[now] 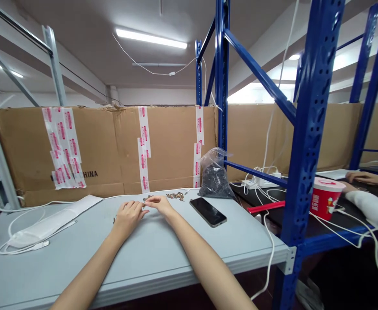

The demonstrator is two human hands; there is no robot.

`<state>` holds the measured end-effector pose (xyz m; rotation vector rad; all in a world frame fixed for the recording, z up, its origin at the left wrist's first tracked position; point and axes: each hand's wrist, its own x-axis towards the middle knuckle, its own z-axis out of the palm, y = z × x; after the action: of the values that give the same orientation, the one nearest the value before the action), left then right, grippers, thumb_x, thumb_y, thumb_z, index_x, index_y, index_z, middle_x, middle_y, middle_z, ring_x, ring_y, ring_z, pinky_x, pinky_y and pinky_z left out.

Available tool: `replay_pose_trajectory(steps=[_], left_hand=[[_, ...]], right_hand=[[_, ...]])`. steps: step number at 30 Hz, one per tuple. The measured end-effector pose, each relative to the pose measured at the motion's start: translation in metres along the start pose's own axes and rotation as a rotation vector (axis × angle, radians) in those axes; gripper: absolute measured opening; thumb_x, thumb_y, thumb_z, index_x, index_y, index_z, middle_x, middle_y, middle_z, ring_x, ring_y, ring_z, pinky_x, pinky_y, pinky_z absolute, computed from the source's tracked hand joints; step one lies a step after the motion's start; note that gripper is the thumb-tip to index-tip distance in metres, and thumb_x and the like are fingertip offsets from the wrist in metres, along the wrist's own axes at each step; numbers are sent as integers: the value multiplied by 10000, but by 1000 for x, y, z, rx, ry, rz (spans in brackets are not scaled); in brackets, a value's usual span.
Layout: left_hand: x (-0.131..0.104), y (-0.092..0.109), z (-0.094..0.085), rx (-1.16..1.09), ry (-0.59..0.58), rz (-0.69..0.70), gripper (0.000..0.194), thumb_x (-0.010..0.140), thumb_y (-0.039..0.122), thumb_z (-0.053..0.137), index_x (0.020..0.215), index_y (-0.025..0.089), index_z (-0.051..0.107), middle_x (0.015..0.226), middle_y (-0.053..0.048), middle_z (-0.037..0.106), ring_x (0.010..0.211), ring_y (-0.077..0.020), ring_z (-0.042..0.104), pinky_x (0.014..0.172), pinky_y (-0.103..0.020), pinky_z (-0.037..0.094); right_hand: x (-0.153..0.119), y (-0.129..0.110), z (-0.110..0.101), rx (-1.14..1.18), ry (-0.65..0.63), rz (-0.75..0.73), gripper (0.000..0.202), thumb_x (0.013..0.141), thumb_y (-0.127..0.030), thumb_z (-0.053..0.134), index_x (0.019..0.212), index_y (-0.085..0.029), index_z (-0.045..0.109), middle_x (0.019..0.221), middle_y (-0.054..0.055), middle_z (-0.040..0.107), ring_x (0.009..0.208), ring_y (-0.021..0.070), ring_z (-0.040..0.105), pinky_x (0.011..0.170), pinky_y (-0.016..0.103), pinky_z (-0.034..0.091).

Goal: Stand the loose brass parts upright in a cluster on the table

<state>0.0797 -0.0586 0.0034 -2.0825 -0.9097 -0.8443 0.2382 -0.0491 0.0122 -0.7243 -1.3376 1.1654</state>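
hiding most of what is between them, the left hand (128,216) and the right hand (161,205) meet above the table (150,254). the left fingers curl inward behind the back of the hand, so i can't say whether they pinch anything. the right thumb and forefinger come close together at the left fingertips; anything between them is too small to make out. the small metal pieces (176,196) lie loosely heaped just beyond and to the right of the right hand, too many and too blurred to count. a few bits show, partly covered, at the left hand's outer edge. one phone (208,212) and one clear bag (216,178) of dark stuff, its contents unclear, sit farther right. one red cup (324,201) stands past the blue post (314,120); another person's white sleeve (369,210) is cut off at the right edge.
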Motion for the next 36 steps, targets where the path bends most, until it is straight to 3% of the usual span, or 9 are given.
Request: replay_pose_trajectory(steps=[3, 6, 10, 15, 20, 27, 33, 36], left_hand=[[-3, 3, -3, 1, 36, -109, 233, 879, 323, 409, 744, 213, 564, 718, -33, 600, 733, -191, 529, 725, -322, 318], [-4, 6, -7, 9, -8, -160, 228, 888, 294, 396, 774, 205, 572, 746, -35, 605, 755, -191, 524, 708, -316, 306], [-3, 8, -6, 23, -4, -202, 204, 891, 293, 395, 950, 203, 569, 877, -58, 619, 848, -201, 515, 731, -320, 298], [-4, 7, -7, -36, 26, -130, 172, 884, 274, 419, 939, 206, 567, 929, -56, 609, 858, -186, 510, 710, -308, 294], [-4, 6, -9, -9, 46, -165, 203, 894, 290, 394, 858, 196, 570, 919, -63, 591, 827, -178, 505, 707, -308, 286], [-4, 1, -5, 87, 17, -53, 223, 896, 322, 385, 943, 187, 556, 950, -76, 590, 837, -184, 498, 758, -315, 276], [-3, -2, -5, 110, 121, -61, 189, 895, 256, 389, 865, 208, 570, 897, -47, 604, 798, -172, 493, 792, -340, 253], [-3, -2, -8, 126, 113, -53, 191, 890, 243, 391, 844, 211, 574, 906, -49, 604, 805, -181, 486, 798, -352, 249]], right_hand=[[-1, -2, 5, 10, -15, 16, 315, 443, -367, 768, 657, -156, 675, 692, 7, 647, 723, 146, 572, 814, 316, 401], [-5, -7, 7, -17, -11, 23, 277, 460, -345, 760, 643, -158, 668, 686, 5, 648, 732, 144, 562, 810, 311, 392], [-6, -10, 3, -101, -12, 32, 283, 502, -350, 740, 700, -158, 677, 715, 9, 650, 716, 126, 526, 760, 293, 373], [-6, -7, -1, -154, -66, 62, 301, 508, -361, 733, 720, -155, 680, 754, 17, 652, 717, 115, 490, 723, 273, 343], [-8, -11, 3, -166, -60, 96, 333, 500, -360, 730, 764, -170, 663, 784, 4, 640, 732, 116, 485, 706, 271, 308], [-4, -7, 2, -154, -42, 182, 360, 528, -354, 699, 842, -199, 617, 754, -26, 611, 684, 103, 485, 676, 264, 280], [-4, -8, 7, -103, -51, 144, 301, 530, -359, 692, 713, -188, 524, 666, -47, 556, 658, 97, 461, 611, 235, 243], [-6, -9, 9, -82, -68, 139, 324, 497, -341, 718, 650, -188, 477, 600, -66, 497, 624, 93, 435, 592, 239, 223]])
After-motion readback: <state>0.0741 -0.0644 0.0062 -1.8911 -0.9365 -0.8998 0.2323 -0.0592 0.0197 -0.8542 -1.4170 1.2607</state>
